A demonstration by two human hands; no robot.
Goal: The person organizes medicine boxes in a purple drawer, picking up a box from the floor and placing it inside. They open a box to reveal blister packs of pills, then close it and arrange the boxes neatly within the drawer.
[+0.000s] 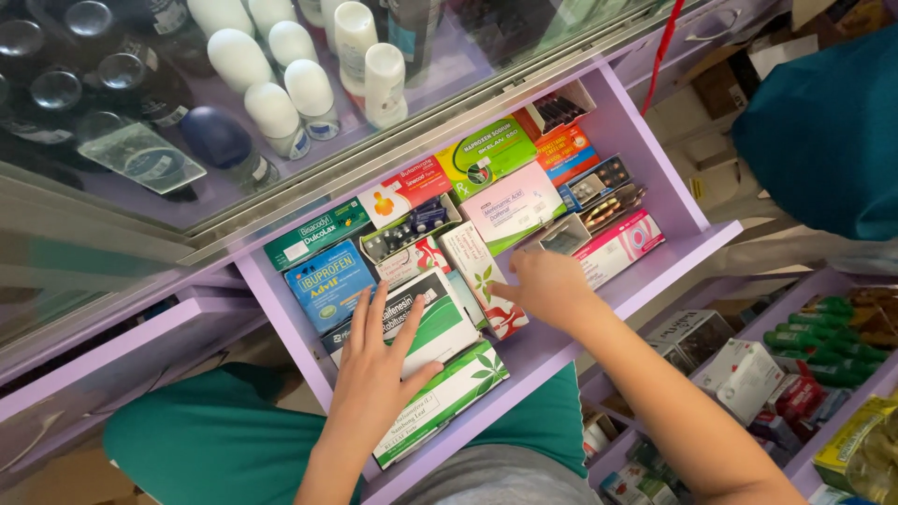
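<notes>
1. Left hand (374, 369) lies spread, fingers flat on a white-and-green box (426, 323) in the lilac drawer (655, 159).
2. Right hand (547, 285) curled at a red-and-white carton (482, 276); pinch cannot be confirmed.
3. Judged: sorting stage; any lift needs a firmer grasp.

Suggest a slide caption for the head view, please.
Left hand and right hand sorting medicine boxes in lilac drawer.
</notes>
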